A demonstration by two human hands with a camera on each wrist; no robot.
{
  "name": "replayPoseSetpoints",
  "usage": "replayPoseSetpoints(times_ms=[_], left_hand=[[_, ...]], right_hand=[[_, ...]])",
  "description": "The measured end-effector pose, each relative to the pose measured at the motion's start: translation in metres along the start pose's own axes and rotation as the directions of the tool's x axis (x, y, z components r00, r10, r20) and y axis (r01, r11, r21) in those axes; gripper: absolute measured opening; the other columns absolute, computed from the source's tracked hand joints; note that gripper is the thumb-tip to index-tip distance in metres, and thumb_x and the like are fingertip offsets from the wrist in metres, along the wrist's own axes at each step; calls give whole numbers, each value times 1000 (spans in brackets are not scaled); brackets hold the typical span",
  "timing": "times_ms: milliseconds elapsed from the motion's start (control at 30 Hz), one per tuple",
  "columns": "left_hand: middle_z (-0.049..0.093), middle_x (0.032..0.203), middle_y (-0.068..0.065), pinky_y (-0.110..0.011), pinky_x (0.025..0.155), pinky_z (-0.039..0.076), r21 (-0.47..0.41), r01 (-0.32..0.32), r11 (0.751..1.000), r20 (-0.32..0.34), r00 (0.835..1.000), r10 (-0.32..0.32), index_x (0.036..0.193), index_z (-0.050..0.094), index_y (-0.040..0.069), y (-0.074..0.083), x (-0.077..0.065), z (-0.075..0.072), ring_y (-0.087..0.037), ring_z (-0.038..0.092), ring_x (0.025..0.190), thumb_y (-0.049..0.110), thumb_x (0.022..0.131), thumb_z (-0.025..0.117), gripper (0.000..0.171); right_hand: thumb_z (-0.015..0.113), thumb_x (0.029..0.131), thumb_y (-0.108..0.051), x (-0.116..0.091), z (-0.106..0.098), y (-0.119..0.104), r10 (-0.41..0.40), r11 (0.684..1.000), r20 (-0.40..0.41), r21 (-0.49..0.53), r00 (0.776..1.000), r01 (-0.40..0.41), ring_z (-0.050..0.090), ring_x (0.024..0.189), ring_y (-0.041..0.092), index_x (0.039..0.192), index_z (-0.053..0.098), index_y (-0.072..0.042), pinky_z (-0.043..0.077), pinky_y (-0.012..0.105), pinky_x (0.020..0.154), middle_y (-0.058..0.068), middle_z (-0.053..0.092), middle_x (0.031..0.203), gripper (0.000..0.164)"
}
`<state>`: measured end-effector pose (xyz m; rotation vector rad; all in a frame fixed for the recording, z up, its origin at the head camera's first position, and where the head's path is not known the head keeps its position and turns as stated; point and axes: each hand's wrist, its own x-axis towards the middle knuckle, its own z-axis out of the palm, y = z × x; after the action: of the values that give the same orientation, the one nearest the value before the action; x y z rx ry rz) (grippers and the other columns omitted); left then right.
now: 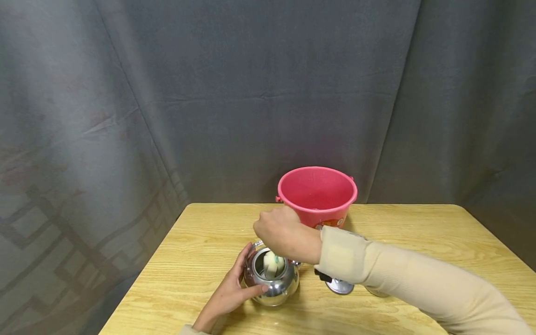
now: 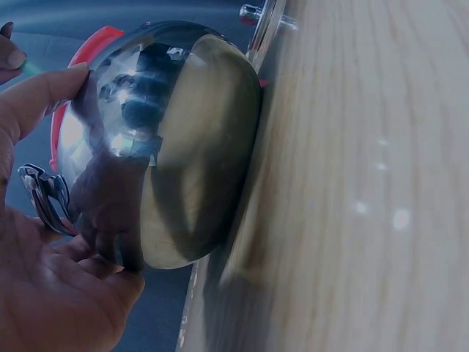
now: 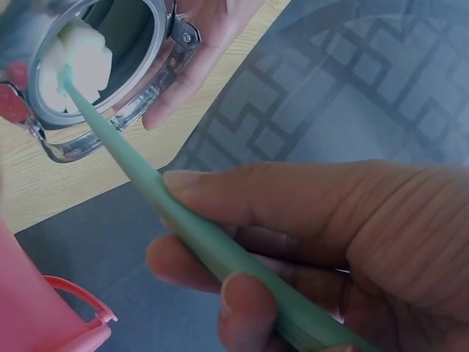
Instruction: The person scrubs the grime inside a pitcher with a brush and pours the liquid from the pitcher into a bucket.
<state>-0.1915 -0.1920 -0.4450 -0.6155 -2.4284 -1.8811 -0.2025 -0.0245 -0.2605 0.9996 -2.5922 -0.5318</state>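
Note:
A shiny metal kettle stands on the table with its top opening uncovered. My left hand holds its round body from the left, thumb at the front and fingers around the far side; in the left wrist view the fingertips press on the kettle wall. Above the opening, my right hand grips a sponge brush by its green handle, pinched between thumb and fingers. The brush's white sponge head sits inside the kettle mouth. The kettle's carrying handle is folded down to one side.
Behind the kettle stands a pink bucket. A round metal lid with a black knob lies on the table right of the kettle, partly under the right sleeve. Another round object is mostly hidden by that sleeve. Grey curtains hang behind the table.

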Motion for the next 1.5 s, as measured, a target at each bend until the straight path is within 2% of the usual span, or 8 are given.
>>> replayPoseSetpoints(times_ms=[233, 400, 700, 900, 1267, 1500], left_hand=[[28, 155, -12, -55, 112, 15, 6, 7, 1000, 2, 1000, -7, 156, 14, 19, -1, 0, -1, -31, 28, 140, 20, 77, 82, 105], [28, 155, -12, -56, 112, 14, 9, 8, 1000, 2, 1000, -8, 156, 15, 18, -1, 0, 0, -32, 26, 140, 20, 77, 82, 103], [32, 153, -16, -59, 110, 17, 20, -24, 1000, -10, 1000, 24, 155, 18, 15, -1, 0, 0, -35, 30, 138, 16, 78, 81, 100], [32, 153, -17, -59, 110, 19, 25, -15, 1000, -5, 1000, 16, 156, 17, 15, -2, 1, 0, -36, 31, 137, 17, 78, 81, 100], [31, 153, -17, -58, 111, 15, 19, -5, 1000, -13, 1000, 5, 156, 17, 14, -1, 0, -1, -36, 28, 139, 17, 78, 81, 101], [31, 153, -18, -59, 111, 15, 1, -3, 1000, -9, 1000, 3, 156, 16, 17, 1, 0, 0, -35, 30, 138, 15, 77, 81, 102]], right_hand=[[74, 82, -16, -4, 4, 4, 4, 1000, -7, 22, 1000, -4, 55, 53, 15, 77, 72, -17, 52, 32, 47, -1, 63, 68, 6], [76, 81, -15, -9, 9, 7, 14, 999, -29, 38, 999, -13, 53, 51, 15, 77, 73, -17, 52, 32, 44, -1, 62, 66, 5], [76, 79, -14, -15, 14, 10, 4, 999, -91, 35, 996, -1, 58, 54, 16, 77, 73, -16, 53, 33, 43, 0, 63, 65, 4], [75, 79, -12, -16, 18, 12, 4, 998, -101, 57, 995, 1, 57, 54, 15, 76, 73, -16, 52, 33, 41, 0, 63, 64, 6], [78, 74, -8, -20, 23, 19, 36, 984, -69, 175, 997, -23, 53, 50, 15, 69, 68, -16, 48, 33, 39, 0, 59, 62, 14], [77, 74, -8, -24, 27, 22, 66, 974, -61, 222, 996, -51, 49, 48, 16, 67, 66, -15, 47, 33, 38, -1, 55, 59, 15]])
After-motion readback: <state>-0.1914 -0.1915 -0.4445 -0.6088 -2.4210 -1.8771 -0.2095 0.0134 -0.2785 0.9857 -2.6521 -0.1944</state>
